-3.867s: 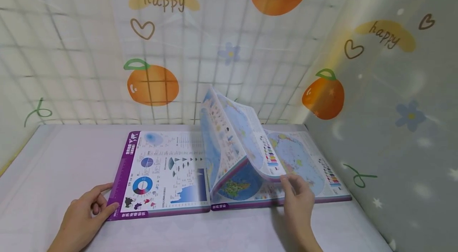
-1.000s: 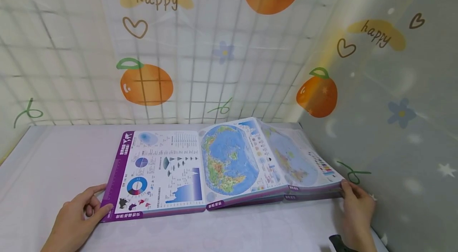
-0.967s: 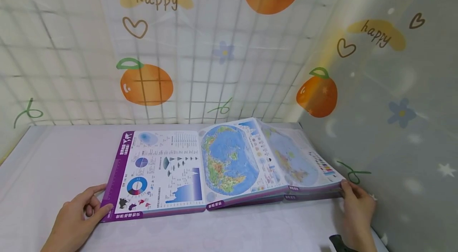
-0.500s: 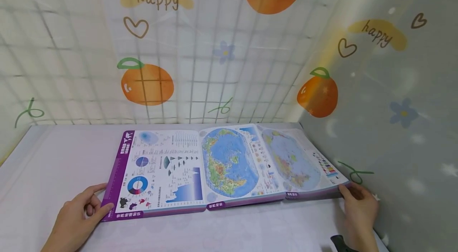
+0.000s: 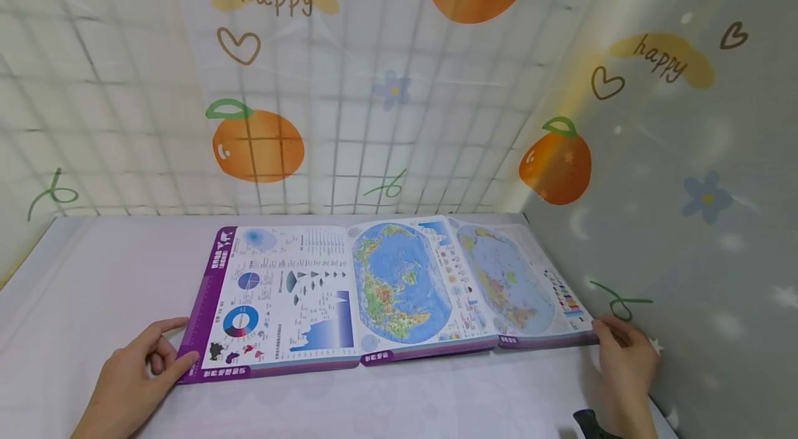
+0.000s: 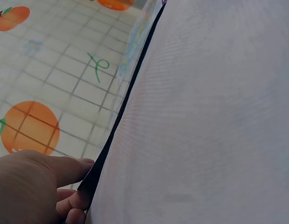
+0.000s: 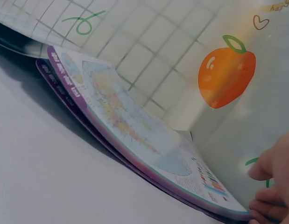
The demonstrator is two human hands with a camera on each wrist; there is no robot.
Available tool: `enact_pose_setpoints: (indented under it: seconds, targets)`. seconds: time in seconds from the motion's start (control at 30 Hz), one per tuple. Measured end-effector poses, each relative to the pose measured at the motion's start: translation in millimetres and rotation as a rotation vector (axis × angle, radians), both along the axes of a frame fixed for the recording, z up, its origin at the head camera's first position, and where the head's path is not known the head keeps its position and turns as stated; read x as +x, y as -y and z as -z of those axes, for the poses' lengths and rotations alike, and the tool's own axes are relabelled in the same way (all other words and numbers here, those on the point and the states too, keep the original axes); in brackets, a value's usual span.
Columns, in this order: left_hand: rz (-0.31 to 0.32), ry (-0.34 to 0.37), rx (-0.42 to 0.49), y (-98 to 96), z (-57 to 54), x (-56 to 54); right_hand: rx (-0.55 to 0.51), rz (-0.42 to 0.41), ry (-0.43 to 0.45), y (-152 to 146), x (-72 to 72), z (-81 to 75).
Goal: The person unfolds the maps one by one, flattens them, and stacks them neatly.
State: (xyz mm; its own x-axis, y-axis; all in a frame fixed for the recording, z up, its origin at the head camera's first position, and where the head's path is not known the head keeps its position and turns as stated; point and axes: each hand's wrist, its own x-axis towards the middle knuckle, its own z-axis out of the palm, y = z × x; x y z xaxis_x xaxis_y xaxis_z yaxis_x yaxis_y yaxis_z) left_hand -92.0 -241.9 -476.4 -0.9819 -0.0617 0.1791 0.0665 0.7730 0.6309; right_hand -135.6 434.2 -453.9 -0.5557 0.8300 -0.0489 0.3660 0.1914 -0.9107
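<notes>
A folding world map (image 5: 405, 287) lies across the table in the head view, three panels showing: charts on the left, a terrain map in the middle, a pale map on the right. My left hand (image 5: 134, 370) pinches its purple left edge near the front corner, thumb on top. In the left wrist view, that hand (image 6: 46, 186) holds the panel's dark edge. My right hand (image 5: 626, 356) is at the front right corner. Seen in the right wrist view, the thumb of that hand (image 7: 275, 182) is raised off the map (image 7: 135, 126), its other fingertips beside the corner.
The map rests on a white-covered table (image 5: 399, 404). Behind stands a translucent curtain (image 5: 349, 148) printed with oranges, before a wire grid. A grey-lit curtain side (image 5: 717, 252) rises close to my right hand. A black piece (image 5: 592, 422) shows by the right wrist.
From a folded, raised stack, the map's panels have been spread out to the right and lowered. My right hand moved right with them; lately the right edge shifted slightly left. The left hand stayed.
</notes>
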Motion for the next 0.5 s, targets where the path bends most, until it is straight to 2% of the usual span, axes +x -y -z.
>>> enact_pose_setpoints:
  seconds: [0.1, 0.3, 0.5]
  targets:
    - [-0.005, 0.009, 0.002, 0.0, -0.4, -0.2, 0.078, -0.026, 0.043, 2, 1.3, -0.4]
    - [-0.015, 0.025, 0.000, 0.4, -2.1, -1.2, 0.315, -0.104, 0.145, 7, 5.9, 1.4]
    - [-0.020, -0.015, 0.007, 0.5, -2.1, -1.7, 0.421, -0.180, 0.099, 19, 8.6, 0.8]
